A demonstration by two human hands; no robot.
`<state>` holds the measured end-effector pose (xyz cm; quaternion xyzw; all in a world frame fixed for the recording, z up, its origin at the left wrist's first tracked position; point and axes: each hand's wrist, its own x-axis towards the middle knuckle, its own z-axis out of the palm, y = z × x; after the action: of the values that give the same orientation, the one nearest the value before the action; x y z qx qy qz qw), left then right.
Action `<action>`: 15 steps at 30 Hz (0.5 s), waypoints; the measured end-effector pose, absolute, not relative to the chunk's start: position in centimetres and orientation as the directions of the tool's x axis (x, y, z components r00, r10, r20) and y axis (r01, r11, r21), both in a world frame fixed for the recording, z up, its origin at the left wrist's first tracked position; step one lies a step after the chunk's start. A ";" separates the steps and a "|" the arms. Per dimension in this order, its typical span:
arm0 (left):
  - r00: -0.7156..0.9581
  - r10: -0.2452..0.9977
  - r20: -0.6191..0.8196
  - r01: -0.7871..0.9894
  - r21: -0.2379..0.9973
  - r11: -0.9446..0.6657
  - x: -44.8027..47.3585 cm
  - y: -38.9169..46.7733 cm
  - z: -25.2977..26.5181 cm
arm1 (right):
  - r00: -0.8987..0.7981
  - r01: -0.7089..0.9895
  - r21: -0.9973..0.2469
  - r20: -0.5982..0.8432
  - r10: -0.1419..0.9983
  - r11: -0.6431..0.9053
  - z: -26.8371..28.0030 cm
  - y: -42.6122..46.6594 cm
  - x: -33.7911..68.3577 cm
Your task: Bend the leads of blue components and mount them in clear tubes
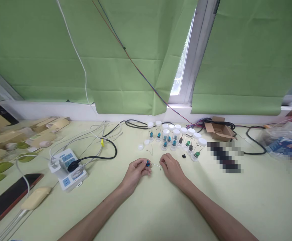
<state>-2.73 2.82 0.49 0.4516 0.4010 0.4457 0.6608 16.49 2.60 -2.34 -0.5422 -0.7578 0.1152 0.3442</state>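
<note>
My left hand (137,170) pinches a small shiny blue part (148,163) between thumb and fingertips. From that part a thin L-shaped hex key (157,165) sticks out to the right, its short bent end pointing down. Close to this bent end rests my right hand (172,169), its fingers curled together; whether they touch the key or hold something small is hidden. Beyond the hands stand several clear tubes with white caps (176,137), holding blue, green or dark pieces. Two loose white caps (140,147) and a thin bent metal piece (152,150) lie near my left hand.
A small black part (184,156) lies by the tubes. On the left is a white power strip (68,169) with plugs and cables. An open cardboard box (219,129) stands back right, before black cables. A dark phone-like slab (12,197) lies far left.
</note>
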 end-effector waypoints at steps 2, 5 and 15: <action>0.282 0.948 -0.150 -0.231 0.948 0.219 -2.6 2.7 0.5 | -0.176 0.734 -0.557 0.398 0.900 0.389 -2.2 2.5 16.5; 0.275 0.948 -0.159 -0.226 0.948 0.224 -2.5 2.5 0.6 | -0.174 0.712 -0.571 0.421 0.890 0.409 -2.0 2.2 16.4; 0.306 0.935 -0.179 -0.251 0.932 0.260 -2.2 2.1 1.0 | -0.278 0.578 -0.559 0.550 0.787 0.595 -0.8 1.0 15.2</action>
<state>-2.23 2.08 0.96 0.4277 0.3998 0.4323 0.6858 15.16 0.98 -0.84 -0.4322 -0.7895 0.1256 0.4173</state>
